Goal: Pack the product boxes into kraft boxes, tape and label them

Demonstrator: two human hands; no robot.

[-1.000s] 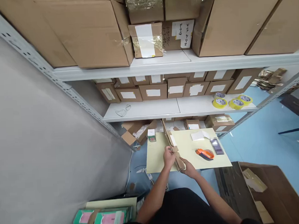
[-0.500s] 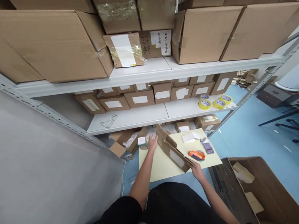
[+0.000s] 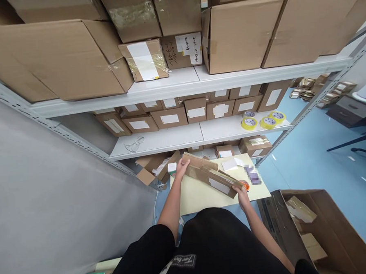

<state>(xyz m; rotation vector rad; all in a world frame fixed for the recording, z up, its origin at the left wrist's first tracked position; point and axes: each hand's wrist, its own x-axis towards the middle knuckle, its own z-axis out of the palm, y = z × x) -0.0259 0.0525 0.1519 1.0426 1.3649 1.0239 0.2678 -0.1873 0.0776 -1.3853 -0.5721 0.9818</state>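
Head view, the only one. Your left hand (image 3: pixel 181 168) pinches the far-left end of a long, partly folded brown cardboard carton (image 3: pixel 200 175); your right hand (image 3: pixel 241 194) grips its other end. Both hands are full, fingers closed on the board. Carton sits slantwise over the pale yellow flat tabletop (image 3: pixel 191 200), left end toward the far-left corner, right end down near the near edge, right half. Can't tell if it touches the surface or hangs just above.

What's changed: a second ago your hands are close together and the carton stands narrow, almost edge-on. Now they're spread to its two ends and its long side, with the white rectangular paper label (image 3: pixel 219 186), faces up to you. Loose flaps show along its upper side. For the work in hand, that looks like the handling moving from gripping to turning or shaping the carton, probably with both ends under control.

The swing also brings the right end across the orange-and-dark handheld tool (image 3: pixel 245 184), now mostly covered, toward the right edge; likely to get knocked. Small white-and-green box (image 3: pixel 172 168) is at the far-left corner, beside your left hand. White paper sheets (image 3: pixel 230 164) lie near the far edge, pixelated purple item (image 3: pixel 253 175) by the right edge.
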